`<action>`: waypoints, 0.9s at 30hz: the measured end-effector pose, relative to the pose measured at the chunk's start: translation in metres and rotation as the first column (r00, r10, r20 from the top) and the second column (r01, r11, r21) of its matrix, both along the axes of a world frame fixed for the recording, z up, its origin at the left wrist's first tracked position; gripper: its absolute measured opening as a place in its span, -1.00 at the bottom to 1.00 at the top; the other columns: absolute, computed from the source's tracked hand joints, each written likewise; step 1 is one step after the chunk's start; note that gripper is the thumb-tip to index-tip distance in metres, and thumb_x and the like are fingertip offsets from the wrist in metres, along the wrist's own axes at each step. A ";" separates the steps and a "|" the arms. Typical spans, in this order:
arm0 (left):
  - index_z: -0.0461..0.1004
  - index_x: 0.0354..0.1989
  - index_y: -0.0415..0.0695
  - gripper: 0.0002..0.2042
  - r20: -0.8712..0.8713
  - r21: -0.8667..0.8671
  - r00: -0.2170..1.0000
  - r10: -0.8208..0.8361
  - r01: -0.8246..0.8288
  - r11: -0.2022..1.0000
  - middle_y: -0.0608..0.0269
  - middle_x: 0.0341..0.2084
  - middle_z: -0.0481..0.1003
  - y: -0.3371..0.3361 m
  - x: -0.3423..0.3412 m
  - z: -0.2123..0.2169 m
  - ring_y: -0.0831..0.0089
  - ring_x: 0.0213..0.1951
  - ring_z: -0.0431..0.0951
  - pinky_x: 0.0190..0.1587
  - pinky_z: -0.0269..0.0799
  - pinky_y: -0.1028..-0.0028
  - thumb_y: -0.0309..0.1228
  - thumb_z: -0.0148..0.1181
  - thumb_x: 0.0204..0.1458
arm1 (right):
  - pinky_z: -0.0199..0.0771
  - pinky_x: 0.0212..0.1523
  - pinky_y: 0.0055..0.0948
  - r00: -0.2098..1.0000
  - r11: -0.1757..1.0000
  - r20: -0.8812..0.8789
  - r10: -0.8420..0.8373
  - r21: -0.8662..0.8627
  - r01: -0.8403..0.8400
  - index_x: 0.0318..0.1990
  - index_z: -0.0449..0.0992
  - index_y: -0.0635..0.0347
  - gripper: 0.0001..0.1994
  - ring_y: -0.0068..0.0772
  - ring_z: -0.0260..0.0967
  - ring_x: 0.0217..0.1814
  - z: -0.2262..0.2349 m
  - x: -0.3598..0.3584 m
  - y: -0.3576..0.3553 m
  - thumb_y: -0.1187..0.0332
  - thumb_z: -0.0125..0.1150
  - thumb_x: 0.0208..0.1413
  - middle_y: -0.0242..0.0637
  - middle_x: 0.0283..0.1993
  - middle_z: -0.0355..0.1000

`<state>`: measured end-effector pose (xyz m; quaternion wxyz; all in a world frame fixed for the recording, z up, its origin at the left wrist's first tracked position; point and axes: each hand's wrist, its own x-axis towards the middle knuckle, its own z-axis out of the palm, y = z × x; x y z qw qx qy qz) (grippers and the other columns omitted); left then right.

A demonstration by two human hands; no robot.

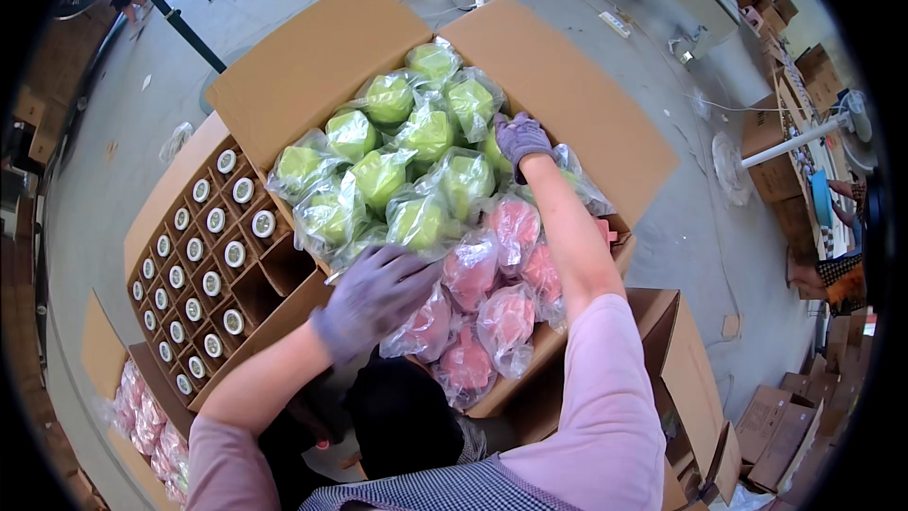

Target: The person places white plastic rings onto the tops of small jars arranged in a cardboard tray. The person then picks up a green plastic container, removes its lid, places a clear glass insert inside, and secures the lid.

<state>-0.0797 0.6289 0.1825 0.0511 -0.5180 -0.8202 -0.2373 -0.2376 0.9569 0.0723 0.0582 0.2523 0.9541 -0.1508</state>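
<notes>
A large open carton in front of me holds bagged lime-green faceted items on its far side and bagged pink items nearer me. Both my hands wear purple-grey gloves. At the carton's right side, my right hand curls its fingers onto a green item in clear plastic, partly hidden by the hand. My left hand lies over the near left of the contents, fingers stretched out, touching the plastic bags beside the green and pink items. Nothing is gripped in it.
To the left stands a divided carton of white-capped containers. More pink bagged items lie in a box at lower left. An open carton is at lower right. A fan stand, cables and another person's arm show farther off.
</notes>
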 end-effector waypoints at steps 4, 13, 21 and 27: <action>0.58 -0.14 -0.14 -0.71 0.230 -0.051 0.971 0.066 -0.056 0.997 0.20 -0.32 0.57 -0.077 0.046 0.015 0.20 -0.24 0.57 -0.11 0.46 0.29 -0.47 0.36 -0.10 | 0.28 0.31 -0.12 0.967 0.987 -0.252 -0.020 -0.162 -0.021 0.09 0.50 0.19 -0.41 0.06 0.31 0.32 -0.032 -0.011 0.037 -0.10 -0.24 0.29 -0.03 0.22 0.42; 0.59 -0.18 -0.15 -0.73 0.401 -0.101 0.849 0.343 -0.332 0.938 0.15 -0.34 0.60 -0.122 0.125 0.009 0.17 -0.28 0.60 -0.20 0.51 0.28 -0.46 0.37 -0.11 | -0.05 0.46 -0.27 0.934 0.874 0.316 0.167 -0.486 0.009 0.39 0.21 0.03 -0.33 -0.25 -0.02 0.50 -0.112 -0.041 0.097 -0.19 -0.23 0.28 -0.22 0.49 0.06; 0.60 -0.21 -0.13 -0.71 0.355 -0.160 0.744 0.566 -0.548 0.821 0.15 -0.38 0.60 -0.167 0.150 0.011 0.18 -0.32 0.60 -0.21 0.52 0.27 -0.42 0.38 -0.19 | 0.25 0.24 -0.37 0.986 0.554 -0.164 -0.039 -0.824 -0.115 0.04 0.57 0.17 -0.55 -0.30 0.33 0.18 -0.072 -0.030 0.044 0.02 0.01 0.24 -0.30 0.15 0.48; 0.61 -0.23 -0.12 -0.79 0.386 -0.158 0.785 0.484 -0.461 0.873 0.15 -0.38 0.61 -0.162 0.143 0.001 0.16 -0.32 0.61 -0.24 0.53 0.29 -0.51 0.33 -0.10 | 0.41 0.05 -0.33 0.946 0.789 -0.202 0.253 -0.522 -0.323 -0.12 0.60 0.14 -0.68 -0.33 0.44 -0.08 -0.070 -0.019 0.090 0.16 -0.01 0.25 -0.25 -0.11 0.57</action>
